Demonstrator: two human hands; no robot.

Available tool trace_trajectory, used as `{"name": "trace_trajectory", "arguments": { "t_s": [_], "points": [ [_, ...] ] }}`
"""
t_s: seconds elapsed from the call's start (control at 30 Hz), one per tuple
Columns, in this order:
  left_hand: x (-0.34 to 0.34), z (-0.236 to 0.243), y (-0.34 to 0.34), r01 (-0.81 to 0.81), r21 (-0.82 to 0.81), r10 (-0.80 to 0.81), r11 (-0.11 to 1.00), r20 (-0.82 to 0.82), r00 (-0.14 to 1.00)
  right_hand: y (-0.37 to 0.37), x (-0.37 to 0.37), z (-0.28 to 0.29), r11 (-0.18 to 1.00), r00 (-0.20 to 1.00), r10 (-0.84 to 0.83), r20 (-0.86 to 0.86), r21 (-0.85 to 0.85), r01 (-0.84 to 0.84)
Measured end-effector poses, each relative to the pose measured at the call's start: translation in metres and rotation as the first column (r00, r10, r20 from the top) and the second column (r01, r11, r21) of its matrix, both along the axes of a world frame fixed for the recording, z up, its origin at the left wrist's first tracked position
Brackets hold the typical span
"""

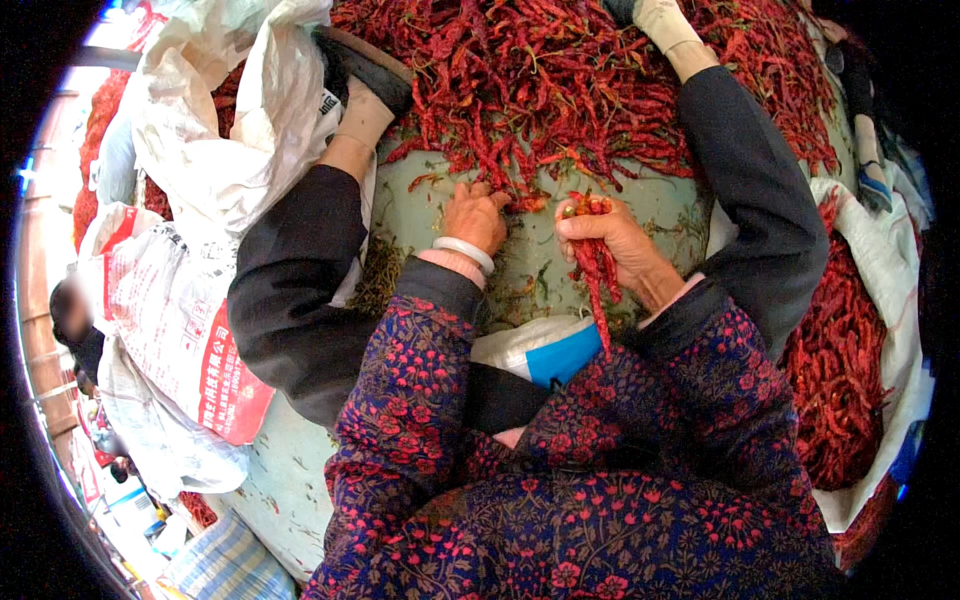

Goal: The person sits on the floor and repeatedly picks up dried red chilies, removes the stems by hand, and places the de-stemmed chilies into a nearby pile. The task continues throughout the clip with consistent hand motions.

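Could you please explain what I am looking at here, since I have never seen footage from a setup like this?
No machine here: a person wears a wide fisheye camera on the head, looking down, so straight edges bend near the rim. The patterned sleeves coming up from the bottom are that person's own arms, and the dark trouser legs stretch out on either side. The left hand, with a pale bracelet on the wrist, reaches into the edge of a big pile of dried red chillies lying on a greenish sheet. The right hand grips a bunch of chillies that hangs down from the fist. White sacks lie on the left, more chillies on the right.
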State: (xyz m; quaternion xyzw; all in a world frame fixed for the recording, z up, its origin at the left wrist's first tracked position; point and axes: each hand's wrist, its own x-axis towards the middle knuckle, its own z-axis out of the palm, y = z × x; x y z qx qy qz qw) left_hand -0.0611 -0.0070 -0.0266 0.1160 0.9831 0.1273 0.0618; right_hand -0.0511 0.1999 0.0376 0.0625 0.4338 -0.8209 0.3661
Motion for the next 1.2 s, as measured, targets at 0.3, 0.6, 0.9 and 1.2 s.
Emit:
{"name": "trace_trajectory", "arguments": {
  "t_s": [0.3, 0.6, 0.9, 1.2],
  "points": [
    [0.007, 0.021, 0.01, -0.06, 0.49, 0.064, 0.87, 0.007, 0.998, 0.003, -0.004, -0.003, 0.987, 0.985, -0.15, 0.089, 0.063, 0.145],
    [0.021, 0.046, 0.006, -0.433, 0.89, 0.141, 0.139, 0.415, 0.899, 0.006, -0.007, -0.007, 0.981, 0.979, -0.194, 0.069, 0.014, 0.193],
    [0.029, 0.056, 0.014, -0.448, 0.888, -0.07, 0.107, 0.456, 0.887, -0.003, -0.004, -0.007, 0.985, 0.983, -0.158, 0.09, -0.058, 0.163],
    [0.031, 0.053, 0.032, -0.503, 0.826, 0.095, 0.257, 0.496, 0.863, -0.005, -0.014, -0.029, 0.971, 0.978, -0.201, 0.063, -0.121, 0.208]
  ]
}}
